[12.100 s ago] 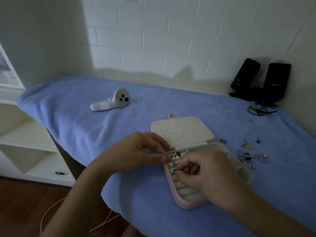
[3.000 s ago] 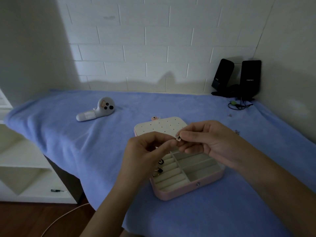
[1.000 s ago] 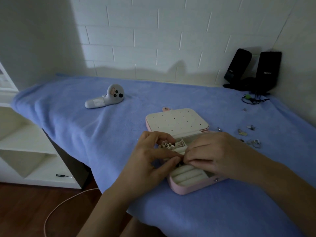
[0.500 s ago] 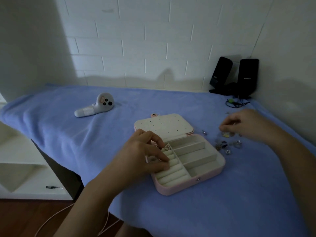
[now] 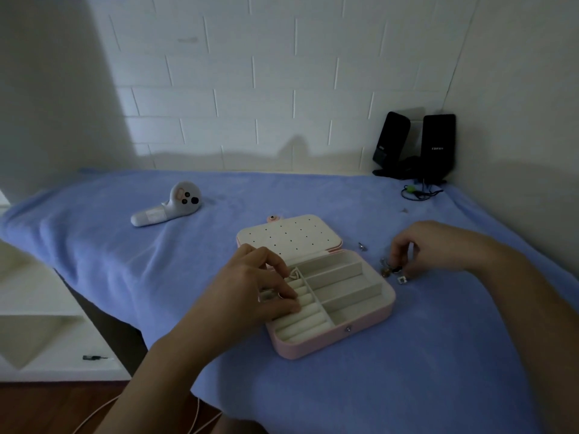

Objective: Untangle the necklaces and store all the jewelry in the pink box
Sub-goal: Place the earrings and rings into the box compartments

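The pink box (image 5: 360, 330) lies open on the blue cloth, its white dotted lid (image 5: 288, 238) folded back. My left hand (image 5: 250, 292) rests on the box's left side, fingers curled over the ring rolls and touching a small piece there. My right hand (image 5: 429, 249) reaches down to the loose jewelry pile (image 5: 390, 270) just right of the box, fingertips pinching at a small dark piece. A square stud (image 5: 402, 279) and a small silver piece (image 5: 362, 245) lie apart nearby. The box's right compartments look bare.
A white handheld controller (image 5: 169, 206) lies at the back left. Two black speakers (image 5: 413, 147) with a cable (image 5: 418, 192) stand in the back right corner by the wall. The table's left edge drops to white shelves (image 5: 47, 324) and the floor.
My right hand has dropped lower onto the jewelry pile, fingers closing on a piece. My left hand stays on the ring rolls.
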